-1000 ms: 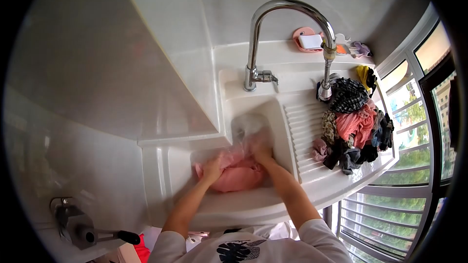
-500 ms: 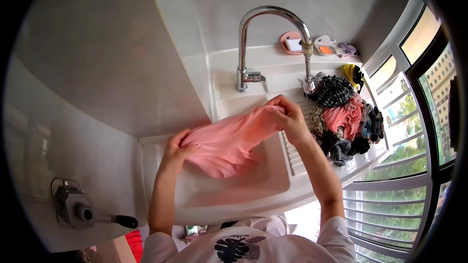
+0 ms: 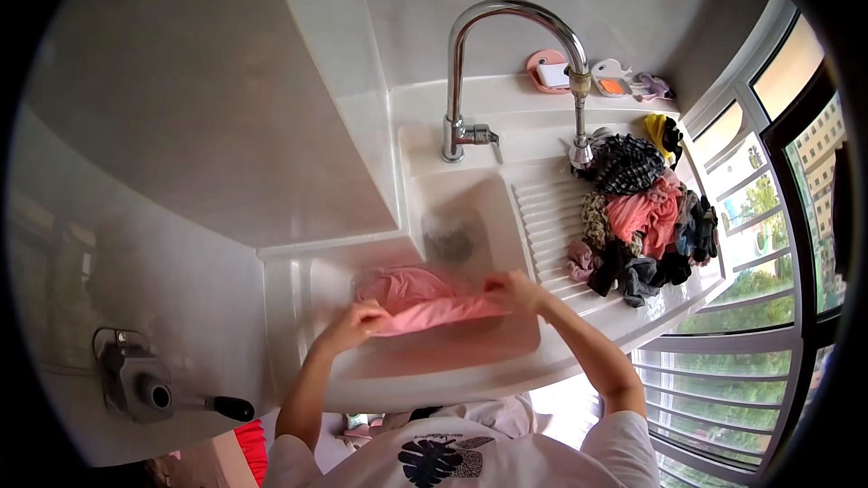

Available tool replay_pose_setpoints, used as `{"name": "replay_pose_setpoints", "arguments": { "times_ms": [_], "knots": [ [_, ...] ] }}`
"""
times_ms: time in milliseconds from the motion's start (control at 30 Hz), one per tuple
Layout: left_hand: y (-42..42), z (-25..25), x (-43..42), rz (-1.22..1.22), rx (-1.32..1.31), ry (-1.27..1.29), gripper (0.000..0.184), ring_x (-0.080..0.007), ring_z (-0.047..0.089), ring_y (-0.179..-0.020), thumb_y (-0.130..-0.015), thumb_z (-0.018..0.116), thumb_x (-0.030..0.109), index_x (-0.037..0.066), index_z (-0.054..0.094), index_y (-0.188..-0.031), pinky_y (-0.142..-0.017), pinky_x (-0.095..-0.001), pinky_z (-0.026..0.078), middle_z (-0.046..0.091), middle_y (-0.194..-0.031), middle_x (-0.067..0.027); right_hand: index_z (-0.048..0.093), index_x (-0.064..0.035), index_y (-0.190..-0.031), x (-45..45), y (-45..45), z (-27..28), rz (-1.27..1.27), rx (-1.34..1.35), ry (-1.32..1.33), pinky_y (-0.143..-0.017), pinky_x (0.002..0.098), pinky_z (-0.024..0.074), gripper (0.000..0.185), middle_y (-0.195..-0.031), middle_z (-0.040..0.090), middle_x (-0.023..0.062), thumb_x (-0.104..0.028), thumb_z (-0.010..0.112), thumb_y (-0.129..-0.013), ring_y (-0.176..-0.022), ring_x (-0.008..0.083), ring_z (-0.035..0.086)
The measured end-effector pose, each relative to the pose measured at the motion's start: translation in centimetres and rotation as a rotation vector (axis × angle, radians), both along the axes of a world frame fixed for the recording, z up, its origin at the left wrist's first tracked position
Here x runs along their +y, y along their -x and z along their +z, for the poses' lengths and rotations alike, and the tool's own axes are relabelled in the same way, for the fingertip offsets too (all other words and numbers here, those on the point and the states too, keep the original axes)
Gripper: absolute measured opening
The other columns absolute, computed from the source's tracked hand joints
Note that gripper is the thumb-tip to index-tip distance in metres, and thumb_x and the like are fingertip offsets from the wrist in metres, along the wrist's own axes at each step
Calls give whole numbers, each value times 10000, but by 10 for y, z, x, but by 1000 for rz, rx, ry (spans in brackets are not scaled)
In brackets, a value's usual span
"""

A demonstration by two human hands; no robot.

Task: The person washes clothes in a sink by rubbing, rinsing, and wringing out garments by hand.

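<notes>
A pink cloth garment (image 3: 425, 305) stretches between my two hands, low in the white sink basin (image 3: 479, 343). My left hand (image 3: 354, 323) pinches its left end. At the other end, my right hand (image 3: 512, 293) grips the fabric, slightly blurred by motion. Part of the garment bunches up behind the taut edge, toward the back of the basin. What kind of garment it is, I cannot tell. The drain (image 3: 449, 239) shows in the basin floor behind it.
A chrome faucet (image 3: 455, 72) arches over the sink. To the right, a pile of mixed clothes (image 3: 642, 212) lies on the ribbed washboard (image 3: 549, 217). Soap dishes (image 3: 548, 72) line the back ledge. A wall (image 3: 199, 108) bounds the left, windows (image 3: 737, 244) the right.
Both hands have lowered the pink garment toward me and down into the basin. The drain, covered before, now shows. The view has shifted slightly.
</notes>
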State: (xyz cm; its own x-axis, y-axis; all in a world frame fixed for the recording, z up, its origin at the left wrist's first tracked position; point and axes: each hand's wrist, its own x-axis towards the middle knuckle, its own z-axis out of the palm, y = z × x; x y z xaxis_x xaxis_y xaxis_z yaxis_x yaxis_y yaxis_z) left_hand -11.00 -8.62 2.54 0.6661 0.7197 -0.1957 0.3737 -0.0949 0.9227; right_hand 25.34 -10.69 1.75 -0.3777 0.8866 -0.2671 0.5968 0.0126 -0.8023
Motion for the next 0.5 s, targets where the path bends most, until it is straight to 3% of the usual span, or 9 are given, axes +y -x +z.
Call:
{"name": "replay_pose_setpoints", "arguments": {
  "times_ms": [33, 100, 167, 233, 300, 333, 400, 467, 500],
  "knots": [
    [3, -22, -8, -100, 77, -46, 117, -178, 575, -818, -852, 567, 86, 34, 653, -913, -753, -300, 445, 604, -864, -85, 632, -45, -917, -8, 7, -20, 2, 1, 3, -654, 320, 482, 214, -793, 646, 96, -225, 613, -803, -716, 221, 614],
    [-7, -38, -26, -377, 374, 65, 209, -252, 593, -929, -883, 518, 191, 51, 654, -958, -820, -360, 446, 629, -995, -112, 660, -98, -939, -25, 24, -45, 263, -275, 68, -739, 358, 494, 261, -937, 661, 126, -319, 598, -814, -843, 274, 636],
    [-12, -48, -23, -529, 354, 106, 293, -282, 580, -1008, -892, 484, 285, 61, 649, -984, -869, -388, 429, 633, -1050, -120, 656, -120, -959, -33, 25, -50, 411, -455, -99, -771, 383, 491, 258, -972, 654, 120, -324, 582, -821, -889, 294, 627],
    [-19, -67, -6, -340, 486, 82, 286, -297, 586, -983, -880, 494, 285, 65, 651, -974, -850, -389, 442, 641, -1022, -128, 653, -142, -979, -21, 31, -54, 556, -632, -274, -803, 407, 488, 256, -1008, 646, 113, -329, 566, -827, -936, 313, 617],
    [-33, -69, 19, 32, 581, 52, 282, -300, 599, -944, -874, 493, 293, 71, 652, -949, -823, -394, 456, 648, -984, -134, 622, -125, -1033, 19, 37, -82, 282, -683, 115, -853, 469, 462, 250, -1113, 602, 129, -246, 537, -831, -1034, 352, 568],
    [-36, -88, 36, 145, 552, -4, 281, -281, 606, -910, -857, 533, 297, 52, 644, -939, -799, -383, 461, 650, -970, -135, 622, -125, -1033, 29, 38, -100, 283, -685, 116, -853, 469, 462, 250, -1113, 602, 129, -246, 537, -831, -1034, 352, 568],
    [-48, -138, 58, 258, 516, -65, 289, -262, 614, -875, -839, 572, 301, 33, 636, -928, -776, -371, 467, 653, -956, -135, 590, -75, -1061, 51, 36, -138, -169, -636, 34, -884, 489, 441, 303, -1110, 586, 170, -220, 550, -798, -1070, 382, 538],
    [-69, -164, 58, 725, 149, 344, 308, -197, 588, -834, -771, 680, 266, 1, 614, -915, -740, -327, 458, 640, -906, -119, 582, -55, -1070, 50, 51, -173, -238, -628, 38, -883, 471, 445, 343, -1115, 582, 188, -235, 574, -778, -1064, 385, 540],
    [-76, -165, 55, 727, 146, 339, 308, -197, 588, -834, -771, 680, 266, 1, 614, -915, -740, -327, 458, 640, -906, -119, 575, -35, -1079, 48, 59, -192, -310, -619, 40, -883, 453, 449, 385, -1119, 579, 206, -249, 597, -759, -1058, 388, 543]
  ]
}}
